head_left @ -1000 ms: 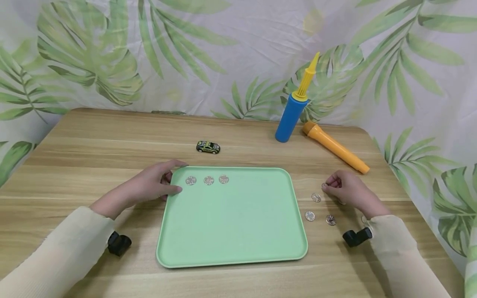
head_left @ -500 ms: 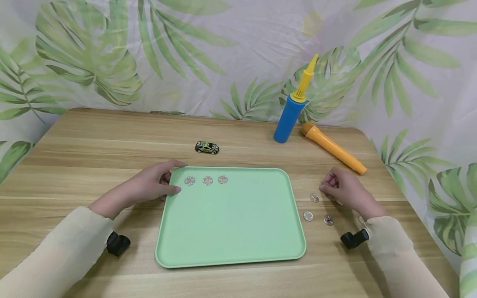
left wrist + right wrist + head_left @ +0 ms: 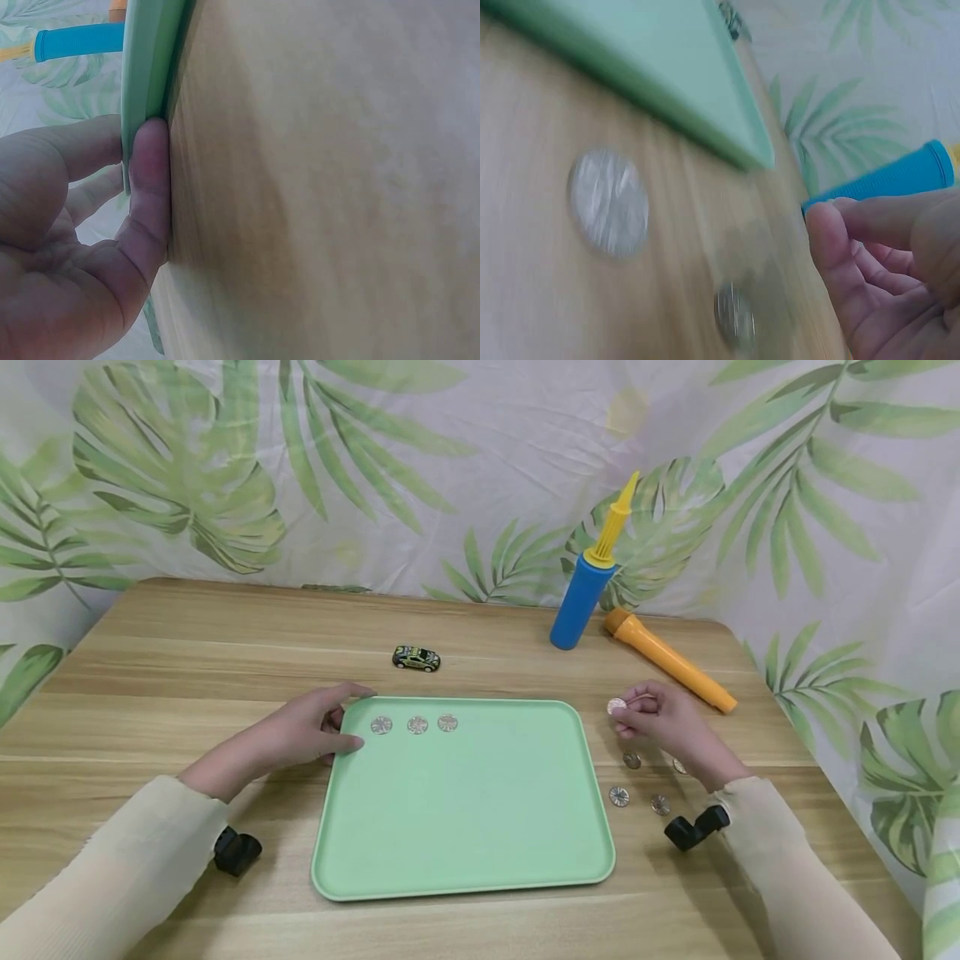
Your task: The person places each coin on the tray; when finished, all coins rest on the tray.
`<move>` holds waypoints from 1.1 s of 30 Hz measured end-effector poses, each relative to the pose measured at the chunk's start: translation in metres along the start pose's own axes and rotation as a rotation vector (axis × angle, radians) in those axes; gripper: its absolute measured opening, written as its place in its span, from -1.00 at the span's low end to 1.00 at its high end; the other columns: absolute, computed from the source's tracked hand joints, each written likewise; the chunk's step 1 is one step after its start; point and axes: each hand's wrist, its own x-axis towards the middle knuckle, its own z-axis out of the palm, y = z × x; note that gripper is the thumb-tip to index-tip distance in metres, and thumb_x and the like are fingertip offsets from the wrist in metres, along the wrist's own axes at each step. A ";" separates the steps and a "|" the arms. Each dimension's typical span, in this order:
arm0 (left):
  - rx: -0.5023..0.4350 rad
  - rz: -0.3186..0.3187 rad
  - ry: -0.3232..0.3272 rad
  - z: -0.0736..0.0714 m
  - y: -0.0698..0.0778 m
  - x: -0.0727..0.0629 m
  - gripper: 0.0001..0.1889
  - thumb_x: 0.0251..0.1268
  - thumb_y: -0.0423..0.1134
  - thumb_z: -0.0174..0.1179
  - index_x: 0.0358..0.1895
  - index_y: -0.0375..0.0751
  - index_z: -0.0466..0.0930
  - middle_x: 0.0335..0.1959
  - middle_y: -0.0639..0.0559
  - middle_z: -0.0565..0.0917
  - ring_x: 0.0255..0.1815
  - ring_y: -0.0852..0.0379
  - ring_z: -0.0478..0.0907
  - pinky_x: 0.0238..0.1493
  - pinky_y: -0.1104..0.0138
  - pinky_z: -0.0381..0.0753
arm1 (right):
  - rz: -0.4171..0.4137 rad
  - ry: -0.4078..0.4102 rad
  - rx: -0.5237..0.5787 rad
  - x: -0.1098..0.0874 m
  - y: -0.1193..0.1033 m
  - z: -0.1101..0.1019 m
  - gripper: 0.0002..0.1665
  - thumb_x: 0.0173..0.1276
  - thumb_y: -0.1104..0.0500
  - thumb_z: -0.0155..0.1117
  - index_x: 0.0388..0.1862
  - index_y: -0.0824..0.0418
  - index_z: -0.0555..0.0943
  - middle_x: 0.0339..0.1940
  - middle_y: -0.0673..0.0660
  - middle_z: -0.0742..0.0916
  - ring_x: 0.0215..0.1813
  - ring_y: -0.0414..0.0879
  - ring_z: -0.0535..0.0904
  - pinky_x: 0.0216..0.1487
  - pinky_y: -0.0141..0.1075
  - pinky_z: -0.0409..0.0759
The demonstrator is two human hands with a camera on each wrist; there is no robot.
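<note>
- Nearest, loose coins (image 3: 618,797) lie on your table (image 3: 480,931), right of the green tray (image 3: 472,810).
- Your left hand (image 3: 309,728) grips the tray's far left corner.
- Three coins (image 3: 417,725) sit just inside its far edge.
- Your right hand (image 3: 662,720) pinches one coin (image 3: 616,706) near the tray's far right corner.
- Beyond: a toy car (image 3: 416,658).

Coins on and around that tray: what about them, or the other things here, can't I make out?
Head view: designs on the three tray coins are too small to read.
Head view: the right hand covers part of the held coin and one loose coin.
Right wrist view: blur smears two loose coins; the right edge cuts off the pump.
Left wrist view: the green tray and top edge hide most of the orange stick.
</note>
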 end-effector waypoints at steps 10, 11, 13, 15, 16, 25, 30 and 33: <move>-0.006 -0.007 -0.002 0.000 0.001 0.000 -0.27 0.39 -0.38 0.33 0.57 -0.29 0.25 -0.29 -0.11 0.47 -0.35 0.07 0.49 -0.39 0.30 0.67 | 0.077 -0.133 0.074 0.023 -0.022 0.037 -0.63 0.52 0.27 0.31 0.18 0.42 0.48 -0.22 0.09 0.77 -0.25 -0.25 0.73 -0.08 -0.39 0.78; -0.008 -0.009 -0.002 0.001 0.001 0.000 -0.27 0.39 -0.38 0.33 0.57 -0.29 0.25 -0.29 -0.11 0.47 -0.35 0.07 0.49 -0.39 0.30 0.67 | 0.075 -0.144 0.080 0.026 -0.023 0.042 -0.64 0.52 0.28 0.31 0.17 0.42 0.49 -0.22 0.10 0.77 -0.26 -0.25 0.72 -0.09 -0.39 0.78; -0.006 -0.010 -0.001 0.001 0.000 0.001 -0.27 0.39 -0.38 0.33 0.58 -0.29 0.24 -0.29 -0.11 0.47 -0.36 0.07 0.49 -0.39 0.30 0.67 | 0.072 -0.166 0.075 0.029 -0.026 0.052 -0.67 0.51 0.29 0.33 0.14 0.41 0.51 -0.24 0.09 0.77 -0.28 -0.23 0.72 -0.11 -0.39 0.77; -0.001 -0.010 0.000 0.001 -0.001 0.001 -0.26 0.39 -0.37 0.33 0.58 -0.28 0.24 -0.29 -0.11 0.46 -0.36 0.08 0.48 -0.39 0.30 0.67 | 0.074 -0.187 0.069 0.033 -0.030 0.062 -0.69 0.49 0.29 0.34 0.12 0.37 0.53 -0.26 0.08 0.78 -0.30 -0.21 0.73 -0.13 -0.37 0.78; 0.000 -0.011 0.001 0.001 -0.001 0.001 -0.26 0.39 -0.37 0.34 0.58 -0.28 0.24 -0.29 -0.11 0.46 -0.36 0.08 0.48 -0.39 0.30 0.67 | 0.074 -0.199 0.060 0.034 -0.032 0.067 -0.70 0.49 0.29 0.34 0.11 0.36 0.54 -0.26 0.08 0.78 -0.30 -0.20 0.73 -0.14 -0.37 0.78; 0.015 -0.001 0.003 0.000 -0.002 0.001 -0.26 0.40 -0.35 0.33 0.58 -0.29 0.23 -0.28 -0.11 0.49 -0.35 0.08 0.48 -0.40 0.31 0.66 | 0.044 -0.274 0.022 0.045 -0.049 0.100 -0.76 0.46 0.33 0.37 0.05 0.36 0.60 -0.33 0.09 0.78 -0.37 -0.20 0.74 -0.18 -0.34 0.79; 0.005 -0.006 0.004 0.000 -0.002 0.001 -0.26 0.40 -0.35 0.33 0.58 -0.29 0.23 -0.27 -0.11 0.49 -0.34 0.08 0.48 -0.40 0.30 0.67 | 0.003 -0.294 -0.037 0.047 -0.057 0.110 -0.79 0.47 0.28 0.38 0.00 0.34 0.62 -0.35 0.11 0.77 -0.37 -0.19 0.72 -0.20 -0.33 0.79; 0.006 -0.011 0.006 0.000 -0.002 0.001 -0.26 0.40 -0.35 0.34 0.59 -0.27 0.24 -0.28 -0.11 0.49 -0.35 0.08 0.48 -0.39 0.30 0.67 | -0.021 -0.283 -0.080 0.047 -0.060 0.115 -0.82 0.46 0.28 0.39 -0.04 0.33 0.63 -0.35 0.14 0.76 -0.38 -0.16 0.70 -0.23 -0.32 0.78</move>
